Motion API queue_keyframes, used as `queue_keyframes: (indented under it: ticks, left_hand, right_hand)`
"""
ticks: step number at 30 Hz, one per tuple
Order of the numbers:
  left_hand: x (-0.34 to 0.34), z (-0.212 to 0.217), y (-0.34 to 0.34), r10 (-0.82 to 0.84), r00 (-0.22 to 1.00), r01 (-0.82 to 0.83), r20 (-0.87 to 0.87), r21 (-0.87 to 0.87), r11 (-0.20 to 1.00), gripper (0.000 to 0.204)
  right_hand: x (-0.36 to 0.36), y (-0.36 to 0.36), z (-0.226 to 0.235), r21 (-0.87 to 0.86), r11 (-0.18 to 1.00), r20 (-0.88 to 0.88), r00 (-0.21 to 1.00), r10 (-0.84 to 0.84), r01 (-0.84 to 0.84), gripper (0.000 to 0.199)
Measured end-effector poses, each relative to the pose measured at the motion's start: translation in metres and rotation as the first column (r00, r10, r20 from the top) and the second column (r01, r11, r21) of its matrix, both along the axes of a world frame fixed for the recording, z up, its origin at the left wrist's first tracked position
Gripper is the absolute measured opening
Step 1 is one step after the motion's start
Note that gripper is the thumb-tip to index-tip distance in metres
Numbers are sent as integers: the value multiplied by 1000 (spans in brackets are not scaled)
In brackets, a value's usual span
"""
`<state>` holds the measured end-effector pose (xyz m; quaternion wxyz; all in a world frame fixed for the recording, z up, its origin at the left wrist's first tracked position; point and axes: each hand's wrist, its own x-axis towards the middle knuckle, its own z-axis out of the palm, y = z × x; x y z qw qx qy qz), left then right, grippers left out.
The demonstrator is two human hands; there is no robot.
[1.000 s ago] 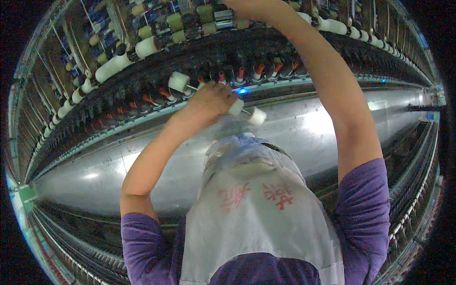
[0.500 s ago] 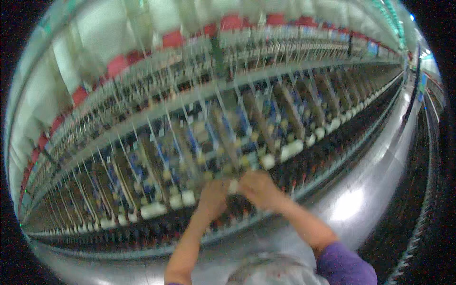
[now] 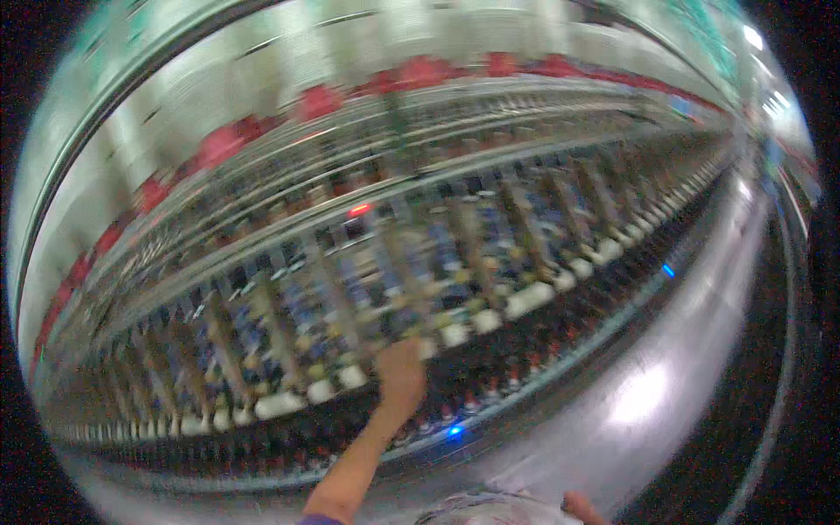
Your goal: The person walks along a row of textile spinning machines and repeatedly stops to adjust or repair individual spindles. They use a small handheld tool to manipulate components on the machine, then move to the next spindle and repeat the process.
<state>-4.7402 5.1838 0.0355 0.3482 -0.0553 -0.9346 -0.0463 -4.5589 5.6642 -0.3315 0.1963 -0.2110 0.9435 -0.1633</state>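
My left hand point(image 3: 401, 376) reaches up to the row of white rollers point(image 3: 455, 334) on a long spinning machine point(image 3: 376, 262). Its back faces me and its fingers are hidden and blurred among the rollers, so I cannot see whether they hold anything. Only a small, smeared part of my right hand point(image 3: 582, 507) shows at the lower edge, close to my body and away from the machine. Below the rollers runs a dark row of spindles with reddish tips point(image 3: 512, 381).
A small red light point(image 3: 360, 209) glows on the machine's upper rail, and a blue light point(image 3: 455, 430) on its lower rail. Shiny metal panelling point(image 3: 639, 394) runs along the front. Red parts point(image 3: 319, 101) line the top. The aisle floor point(image 3: 735, 420) lies right.
My right hand has left the rollers and dropped back to the lower edge near my body. My left hand stays by the rollers. Red and blue lights now show on the machine.
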Motion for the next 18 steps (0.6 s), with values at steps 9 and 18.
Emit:
queue_keyframes:
  ticks: [9, 18]
  left_hand:
    - [29, -109, 63, -647, 759, 634, 72, 144, 760, 44]
    - [123, -171, 205, -360, -123, 488, 925, 372, 790, 35]
  right_hand:
    - [80, 31, 30, 208, 833, 244, 798, -551, 512, 18]
    - [63, 110, -20, 351, 815, 253, 791, -557, 462, 15]
